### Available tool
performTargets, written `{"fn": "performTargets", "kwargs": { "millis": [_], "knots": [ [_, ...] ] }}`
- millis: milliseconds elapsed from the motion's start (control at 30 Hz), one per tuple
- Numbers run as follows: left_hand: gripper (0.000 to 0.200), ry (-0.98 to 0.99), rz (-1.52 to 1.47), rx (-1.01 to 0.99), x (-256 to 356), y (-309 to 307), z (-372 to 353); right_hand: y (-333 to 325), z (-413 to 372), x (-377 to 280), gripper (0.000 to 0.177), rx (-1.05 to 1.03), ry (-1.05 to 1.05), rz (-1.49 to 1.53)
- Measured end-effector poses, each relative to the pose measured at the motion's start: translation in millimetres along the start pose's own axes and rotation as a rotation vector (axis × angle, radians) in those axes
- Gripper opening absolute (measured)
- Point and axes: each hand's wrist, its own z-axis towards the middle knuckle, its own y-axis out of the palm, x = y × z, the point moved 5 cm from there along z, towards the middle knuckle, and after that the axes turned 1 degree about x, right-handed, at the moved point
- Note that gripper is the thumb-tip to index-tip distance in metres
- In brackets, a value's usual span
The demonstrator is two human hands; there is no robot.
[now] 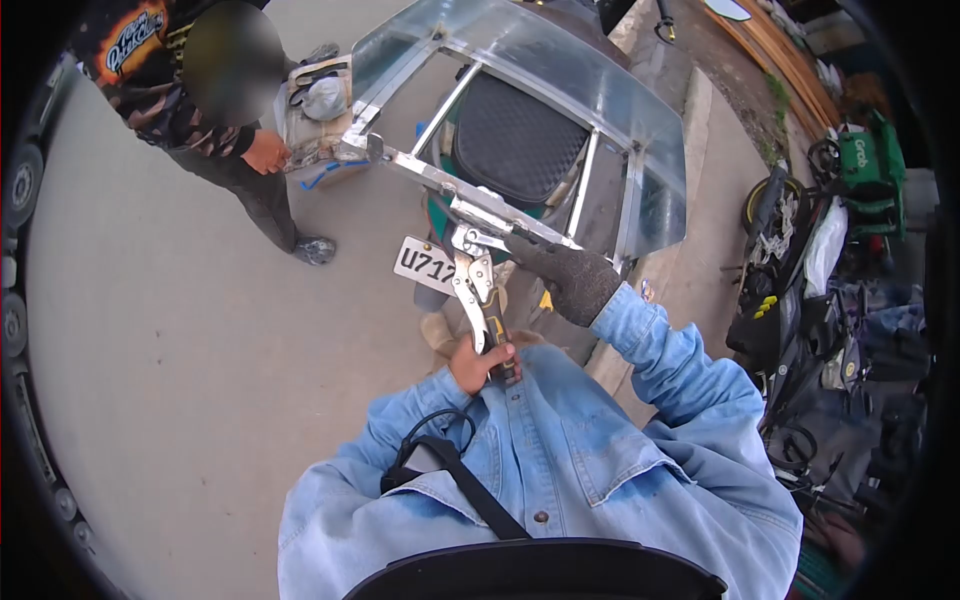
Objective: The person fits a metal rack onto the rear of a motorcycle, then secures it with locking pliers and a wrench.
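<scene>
My left hand is bare and wrapped round the lower handle of a pair of locking pliers, with yellow-and-black grip and silver lever. The pliers' jaws are up at the near metal bar of a frame. Reaching in from the right, my right hand wears a dark glove. Its fingers are bent at the same bar, beside a short silver piece near the jaws; what they grip is hidden. Behind the pliers hangs a license plate, partly covered. Clear panels edge the frame, around a black quilted seat.
At upper left another person stands with a hand on a worn box carrying a light cloth item. A curb runs along the right. Beyond it are parked motorcycles, a green bag and wood planks. Wheels line the left edge.
</scene>
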Motion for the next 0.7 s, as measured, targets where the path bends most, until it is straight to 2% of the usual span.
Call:
{"fn": "performTargets", "kwargs": {
  "millis": [100, 133, 233, 267, 433, 533, 667, 700],
  "knots": [
    [0.028, -0.005, 0.004, 0.007, 3.8, 0.9, 0.3, -0.8, 5.2, 5.6, 0.065, -0.06, -0.003, 0.058],
    [0.029, 0.004, -0.002, 0.004, 4.0, 1.5, 0.0, 3.3, 6.8, 12.2, 0.063, -0.008, -0.024, 0.124],
    [0.028, -0.016, -0.014, 0.005, 1.6, -1.6, 0.5, -8.5, 9.7, 0.7, 0.061, -0.091, 0.105, 0.087],
    [0.028, 0.006, -0.003, -0.002, 1.2, -2.6, 1.5, -5.3, 8.8, 5.3, 0.056, -0.071, 0.094, -0.01],
    [0.026, -0.038, -0.046, -0.014, -1.2, 1.4, 0.5, -4.0, 4.5, 2.4, 0.059, -0.051, 0.112, 0.01],
    [0.023, 0.007, -0.04, -0.046, -0.5, 0.3, 3.9, 0.2, 2.0, -4.5, 0.062, -0.005, 0.149, 0.152],
    [0.022, -0.003, -0.045, -0.072, -0.8, 3.4, 1.4, 1.1, -6.5, -8.9, 0.06, 0.084, 0.133, 0.129],
    [0.023, -0.012, -0.032, -0.051, 0.1, 4.4, -0.6, -6.7, -4.9, -11.7, 0.058, 0.013, 0.183, 0.058]
  ]
}}
